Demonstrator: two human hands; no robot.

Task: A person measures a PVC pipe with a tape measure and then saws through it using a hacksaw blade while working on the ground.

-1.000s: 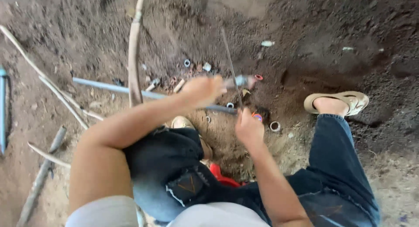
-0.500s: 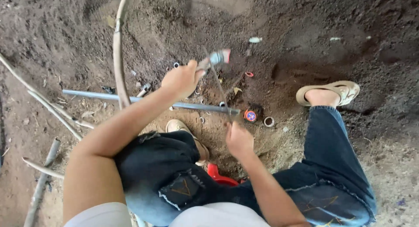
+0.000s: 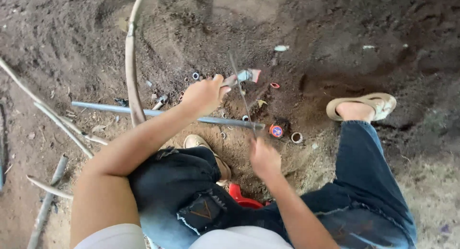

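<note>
The left hand (image 3: 203, 94) is clenched on a small brush-like tool (image 3: 243, 77) above the grey plastic pipe (image 3: 143, 112) lying across the dirt. The right hand (image 3: 264, 158) grips a thin saw blade (image 3: 239, 88) standing at the pipe's end, beside a small orange-lidded can (image 3: 276, 130).

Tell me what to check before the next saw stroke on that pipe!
1. Thin saw blade lies across the grey pipe near its end: ok.
2. Left hand grips the blade's wrapped end: ok.
3. Right hand grips the blade's near end: cannot tell, blurred.
4. Pipe held steady: not ok, neither hand holds it; it lies on loose dirt.
5. Sandalled foot away from the blade: ok.
6. Small rings and orange cap beside the cut: not ok, clutter close by.
</note>
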